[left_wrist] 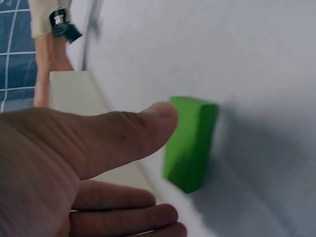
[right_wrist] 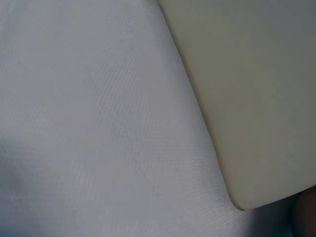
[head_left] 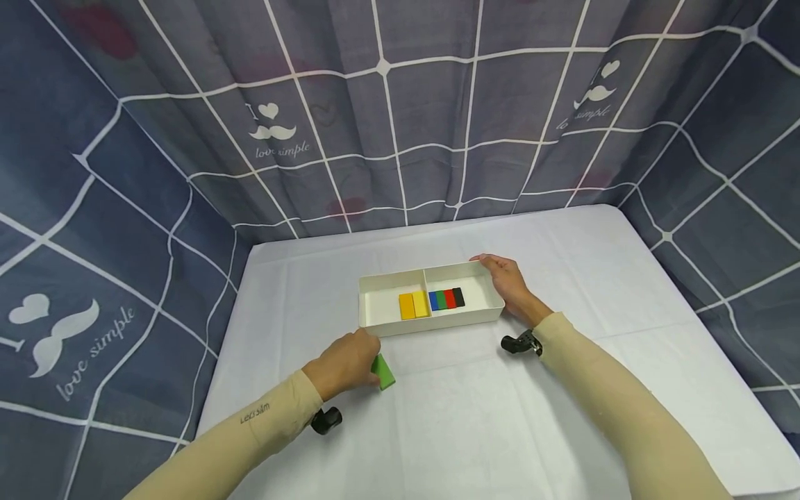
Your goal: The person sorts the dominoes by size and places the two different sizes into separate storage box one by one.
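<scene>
A white two-compartment box [head_left: 400, 328] sits mid-table. Against its divider, an orange-yellow block [head_left: 407, 306] and a yellow block [head_left: 420, 304] lie in the left compartment; blue, green, red and black blocks [head_left: 446, 298] line up in the right. My right hand [head_left: 509, 285] grips the box's right end, fingers at the far rim; in the right wrist view the box wall [right_wrist: 256, 98] hides most of it. My left hand [head_left: 346, 361] is at a bright green block [left_wrist: 190, 143] in front of the box. Its thumb overlaps the block, and the visible fingers are loosely bent beside it.
A white cloth covers the table [head_left: 469, 417]. Dark blue curtains [head_left: 425, 125] with a white grid hang behind and on both sides. Small black devices [head_left: 326, 420] are strapped at both wrists.
</scene>
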`<action>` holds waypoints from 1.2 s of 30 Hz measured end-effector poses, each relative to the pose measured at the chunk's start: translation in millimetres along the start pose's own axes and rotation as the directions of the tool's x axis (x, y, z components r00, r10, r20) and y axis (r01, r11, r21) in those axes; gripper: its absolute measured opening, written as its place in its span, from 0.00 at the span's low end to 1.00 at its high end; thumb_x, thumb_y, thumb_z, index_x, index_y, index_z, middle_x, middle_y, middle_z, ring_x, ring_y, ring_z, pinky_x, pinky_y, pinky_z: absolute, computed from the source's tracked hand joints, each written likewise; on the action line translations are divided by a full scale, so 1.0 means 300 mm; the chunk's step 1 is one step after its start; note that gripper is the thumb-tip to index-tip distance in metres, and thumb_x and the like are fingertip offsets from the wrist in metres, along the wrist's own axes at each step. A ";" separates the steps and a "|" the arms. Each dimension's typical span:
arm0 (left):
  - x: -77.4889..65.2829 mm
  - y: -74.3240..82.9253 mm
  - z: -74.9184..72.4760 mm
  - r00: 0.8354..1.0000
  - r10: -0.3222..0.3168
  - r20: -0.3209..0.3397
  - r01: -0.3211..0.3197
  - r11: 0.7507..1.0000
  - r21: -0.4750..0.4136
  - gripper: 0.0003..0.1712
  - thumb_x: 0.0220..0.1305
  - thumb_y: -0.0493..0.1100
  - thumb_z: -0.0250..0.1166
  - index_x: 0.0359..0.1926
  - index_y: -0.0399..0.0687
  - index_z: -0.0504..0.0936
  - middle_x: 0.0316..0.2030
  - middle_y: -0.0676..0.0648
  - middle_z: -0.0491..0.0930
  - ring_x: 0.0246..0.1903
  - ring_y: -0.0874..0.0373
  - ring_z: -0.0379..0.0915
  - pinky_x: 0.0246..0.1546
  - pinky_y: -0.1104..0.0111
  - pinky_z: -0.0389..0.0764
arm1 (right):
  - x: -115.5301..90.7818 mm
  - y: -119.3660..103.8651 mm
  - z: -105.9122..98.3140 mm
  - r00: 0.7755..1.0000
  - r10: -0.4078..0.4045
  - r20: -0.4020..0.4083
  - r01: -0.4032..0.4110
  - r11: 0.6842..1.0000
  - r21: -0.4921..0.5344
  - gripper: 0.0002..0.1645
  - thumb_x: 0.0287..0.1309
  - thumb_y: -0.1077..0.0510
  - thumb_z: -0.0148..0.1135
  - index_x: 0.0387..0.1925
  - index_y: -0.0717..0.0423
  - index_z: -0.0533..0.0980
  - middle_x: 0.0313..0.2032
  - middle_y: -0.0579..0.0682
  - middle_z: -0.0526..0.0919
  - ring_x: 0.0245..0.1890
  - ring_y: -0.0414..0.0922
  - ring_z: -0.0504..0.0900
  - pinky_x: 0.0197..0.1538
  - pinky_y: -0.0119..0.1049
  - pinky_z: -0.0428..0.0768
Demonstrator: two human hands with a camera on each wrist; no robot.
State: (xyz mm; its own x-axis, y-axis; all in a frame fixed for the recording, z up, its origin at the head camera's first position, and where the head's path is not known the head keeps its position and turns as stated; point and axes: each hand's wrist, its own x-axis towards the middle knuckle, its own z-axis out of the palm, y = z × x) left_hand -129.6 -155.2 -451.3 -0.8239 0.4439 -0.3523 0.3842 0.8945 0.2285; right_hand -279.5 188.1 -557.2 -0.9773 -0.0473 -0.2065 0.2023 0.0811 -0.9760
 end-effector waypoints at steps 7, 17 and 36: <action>-0.001 0.000 0.058 0.999 -0.041 -0.019 0.041 0.999 -0.006 0.22 0.52 0.44 0.89 0.33 0.40 0.83 0.26 0.49 0.76 0.25 0.58 0.72 0.28 0.65 0.79 | 0.000 0.003 0.000 1.000 0.006 0.007 -0.006 1.000 -0.009 0.31 0.86 0.42 0.52 0.67 0.62 0.81 0.67 0.63 0.82 0.57 0.48 0.83 0.53 0.36 0.84; 0.009 0.010 0.089 0.999 -0.019 -0.051 0.019 1.000 0.004 0.22 0.51 0.45 0.89 0.29 0.43 0.82 0.24 0.50 0.77 0.23 0.59 0.73 0.26 0.67 0.80 | -0.008 -0.004 -0.001 1.000 0.020 0.012 -0.020 1.000 -0.010 0.31 0.86 0.42 0.52 0.68 0.61 0.80 0.69 0.63 0.81 0.59 0.50 0.82 0.53 0.36 0.84; 0.015 0.032 0.125 0.993 0.019 -0.117 -0.010 0.997 0.075 0.19 0.53 0.41 0.88 0.26 0.44 0.82 0.21 0.51 0.78 0.21 0.60 0.73 0.24 0.67 0.80 | -0.003 -0.002 0.000 1.000 0.009 0.007 -0.009 1.000 -0.007 0.30 0.86 0.42 0.52 0.67 0.62 0.80 0.67 0.65 0.82 0.57 0.50 0.83 0.53 0.37 0.85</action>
State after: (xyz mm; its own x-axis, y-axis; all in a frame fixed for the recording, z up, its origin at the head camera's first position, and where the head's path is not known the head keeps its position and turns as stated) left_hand -114.0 -142.8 -484.6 -0.8596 0.4516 -0.2389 0.4229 0.8913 0.1632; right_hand -278.7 188.1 -556.3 -0.9749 -0.0534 -0.2160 0.2108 0.0882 -0.9735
